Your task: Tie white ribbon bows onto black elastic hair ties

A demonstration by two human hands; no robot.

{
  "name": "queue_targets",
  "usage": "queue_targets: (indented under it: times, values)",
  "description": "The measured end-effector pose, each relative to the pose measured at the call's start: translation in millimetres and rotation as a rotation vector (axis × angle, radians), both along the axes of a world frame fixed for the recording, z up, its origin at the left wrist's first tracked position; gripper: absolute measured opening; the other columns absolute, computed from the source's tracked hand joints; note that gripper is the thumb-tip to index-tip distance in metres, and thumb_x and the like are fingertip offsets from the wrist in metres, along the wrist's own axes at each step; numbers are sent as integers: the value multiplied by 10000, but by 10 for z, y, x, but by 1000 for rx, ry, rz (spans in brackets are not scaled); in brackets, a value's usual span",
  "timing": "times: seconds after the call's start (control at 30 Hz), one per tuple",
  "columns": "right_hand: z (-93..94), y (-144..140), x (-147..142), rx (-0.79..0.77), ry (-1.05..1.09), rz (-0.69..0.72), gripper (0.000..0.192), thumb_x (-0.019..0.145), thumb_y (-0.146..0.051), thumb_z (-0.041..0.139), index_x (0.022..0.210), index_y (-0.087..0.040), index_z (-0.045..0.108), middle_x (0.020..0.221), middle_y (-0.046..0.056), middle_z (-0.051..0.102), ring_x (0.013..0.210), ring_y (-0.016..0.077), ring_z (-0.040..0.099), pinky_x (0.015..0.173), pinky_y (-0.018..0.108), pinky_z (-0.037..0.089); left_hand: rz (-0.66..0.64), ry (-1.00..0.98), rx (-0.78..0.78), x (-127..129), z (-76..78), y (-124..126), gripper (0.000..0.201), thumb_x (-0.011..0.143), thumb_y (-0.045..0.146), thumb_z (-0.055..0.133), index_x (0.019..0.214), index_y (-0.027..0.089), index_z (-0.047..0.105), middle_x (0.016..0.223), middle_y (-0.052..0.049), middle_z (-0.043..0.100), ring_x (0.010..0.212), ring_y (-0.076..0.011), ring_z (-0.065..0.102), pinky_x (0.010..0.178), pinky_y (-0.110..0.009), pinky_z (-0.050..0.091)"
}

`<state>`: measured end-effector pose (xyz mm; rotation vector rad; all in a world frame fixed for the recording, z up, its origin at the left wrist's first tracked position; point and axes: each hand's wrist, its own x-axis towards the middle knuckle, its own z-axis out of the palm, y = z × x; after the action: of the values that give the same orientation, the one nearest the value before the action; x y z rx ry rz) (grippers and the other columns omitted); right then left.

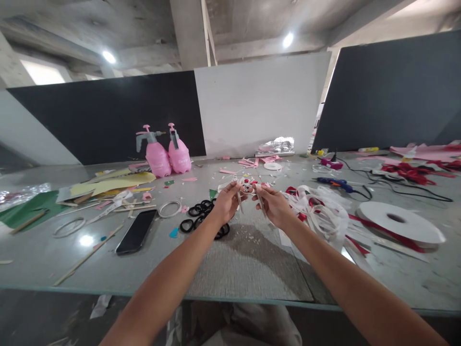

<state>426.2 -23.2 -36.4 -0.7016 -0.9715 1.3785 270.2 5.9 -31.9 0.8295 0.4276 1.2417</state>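
At a littered grey worktable (252, 274), a small ribbon piece (247, 182) is hanging between two hands, to the right of and slightly beyond a pile of black rings (203, 215). The left hand (227, 201), the one nearer those rings, is pinching one side of the piece between thumb and fingers; the right hand (274, 204), farther right of the rings, is gripping the other side in the same fingertip way. I am making out white, red and some dark bits, with pale strips (241, 204) dangling below the fingers, but the finer make is too small for me to tell. To my eye it is looking nearly weightless, soft and limp, perhaps slippery like satin, and likelier to be creasing or slipping loose than breaking. Pinching close to the bunched middle is seeming the surest hold, since the loose ends would probably be flopping about. Well to the right of the rings, a tangle of ribbon (326, 206) and a white spool (410, 226) are lying; to their left, a phone (137, 231) is resting flat.
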Motion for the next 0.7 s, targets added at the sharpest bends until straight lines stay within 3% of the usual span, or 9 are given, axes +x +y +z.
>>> queue_targets:
  times: [0.27,0.43,0.7]
  values:
    - [-9,-31,-45,48,2,-66,235,696,-407,790,779,-209,696,678,-21,624,515,75,499,403,186,405,-43,30,52,-24,32,-5,335,665,293,825,888,169,608,765,26,663,669,-92,632,723,-250,496]
    - [7,-62,-63,7,44,-71,248,705,-418,769,770,-193,688,706,-11,615,580,93,519,405,190,392,-50,76,56,-16,-2,0,326,655,369,822,769,156,602,753,12,672,651,-104,633,741,-273,488]
    - [60,-102,-49,55,167,-2,184,718,-357,721,762,-192,653,751,-17,587,641,105,509,440,210,395,30,93,-6,-34,-52,17,366,650,399,819,790,165,575,716,0,686,641,-138,659,720,-290,519]
